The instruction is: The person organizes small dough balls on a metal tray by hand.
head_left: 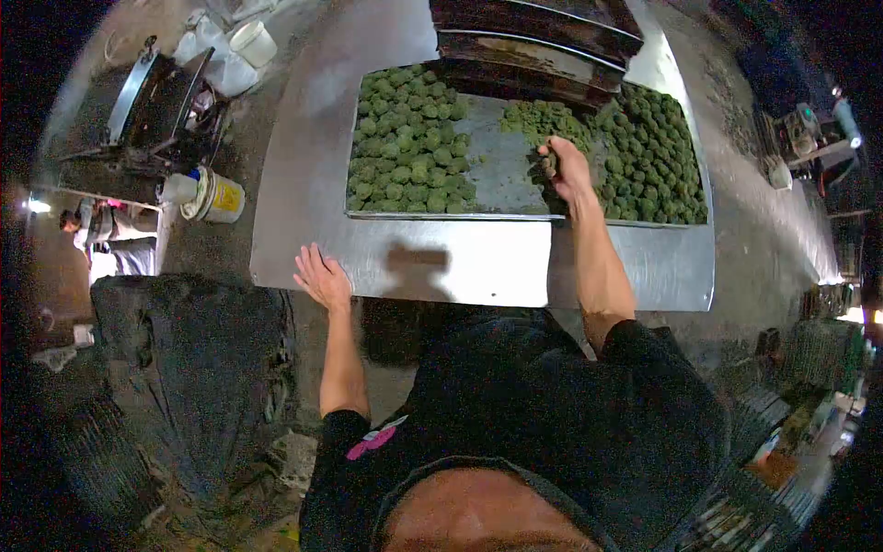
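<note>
My left hand (324, 279) lies flat with its fingers spread at the front left edge of the metal table (303, 184). Over the tray (501, 152), my right hand (567, 170) is curled round a small dark green clump (549, 164), partly hidden by the fingers. Round green balls (405, 147) fill the tray's left part, and more balls (648, 152) fill its right part. Loose green crumbly material (544, 121) lies between them, just beyond my right hand.
Dark metal troughs (533, 60) stand behind the tray. A white and yellow bucket (221, 198) and a white bucket (253, 44) are on the left. Dark cloth (198, 368) covers something at the lower left. Another person (78, 221) is at the far left.
</note>
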The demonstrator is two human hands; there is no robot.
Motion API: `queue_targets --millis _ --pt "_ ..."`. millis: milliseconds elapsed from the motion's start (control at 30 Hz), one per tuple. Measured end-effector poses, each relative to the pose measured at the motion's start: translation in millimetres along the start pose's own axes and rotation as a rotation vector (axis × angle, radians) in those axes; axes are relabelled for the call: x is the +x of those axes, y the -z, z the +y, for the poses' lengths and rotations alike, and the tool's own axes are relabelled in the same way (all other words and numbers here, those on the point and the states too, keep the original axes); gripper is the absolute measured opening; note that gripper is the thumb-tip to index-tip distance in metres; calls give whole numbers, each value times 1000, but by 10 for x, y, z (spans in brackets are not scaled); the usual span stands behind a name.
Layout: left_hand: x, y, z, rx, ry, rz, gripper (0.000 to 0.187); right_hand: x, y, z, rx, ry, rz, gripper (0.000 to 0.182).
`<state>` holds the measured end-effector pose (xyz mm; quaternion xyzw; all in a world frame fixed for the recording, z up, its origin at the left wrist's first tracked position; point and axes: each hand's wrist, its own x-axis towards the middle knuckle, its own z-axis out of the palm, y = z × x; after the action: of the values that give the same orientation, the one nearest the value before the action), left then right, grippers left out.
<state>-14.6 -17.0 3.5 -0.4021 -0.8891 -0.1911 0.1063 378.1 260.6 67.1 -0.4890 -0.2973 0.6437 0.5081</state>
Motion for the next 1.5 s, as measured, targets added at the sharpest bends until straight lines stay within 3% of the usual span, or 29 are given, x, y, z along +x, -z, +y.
queue_targets --millis 167,233,267,333,367,433,567,733,767,833,900,967,1000,1033,1100,1167,1300,1400,1433,1500 --pt "-14 -1 -5 28 22 -14 44 23 75 14 -355 -54 230 48" --pt "-10 -21 -10 32 30 -15 44 -16 85 -12 -558 196 275 40" --pt "-17 -27 -7 33 45 -19 44 -41 126 -38 -558 195 277 40" --pt "-15 -35 -7 28 47 -21 44 -88 218 -125 -321 93 -62 26" --pt "-19 -35 -11 24 49 -19 44 -195 204 -231 -324 94 -65 26" --pt "-29 -28 -13 25 44 -13 44 -386 186 -437 105 15 -48 16" --pt "-6 -4 -9 29 44 -48 45 -206 496 -294 458 -49 16 24" --pt "-14 19 15 37 48 -72 45 -149 325 -198 -13 -32 138 45" --pt "-12 23 14 35 57 -75 45 -184 242 -202 -7 -31 146 45" --pt "0 28 15 34 53 -80 45 -242 97 -247 -336 130 278 44" --pt "-12 25 13 33 66 -89 45 -381 98 -360 -421 85 160 35" --pt "-6 39 34 28 71 -83 45 -554 -2 -475 -86 8 -101 27" --pt "-20 27 19 27 81 -86 45 -502 114 -430 -63 29 -174 31" --pt "-18 3 -4 39 69 -74 45 -441 221 -382 -69 28 -180 31" --pt "-13 -25 -16 50 63 -60 45 -334 357 -305 285 -110 -185 33" --pt "-11 -25 -16 47 52 -45 45 -303 258 -237 351 -116 -127 33" --pt "-5 -15 -20 49 51 -51 45 -240 7 -124 244 -196 -91 37" --pt "-4 -10 -28 30 64 -54 45 -245 -219 -105 -269 -1 117 47" --pt "4 10 -10 24 60 -56 44 -317 -288 -170 -276 -7 104 47" --pt "1 12 -4 21 73 -62 44 -534 -417 -357 -741 215 62 46"
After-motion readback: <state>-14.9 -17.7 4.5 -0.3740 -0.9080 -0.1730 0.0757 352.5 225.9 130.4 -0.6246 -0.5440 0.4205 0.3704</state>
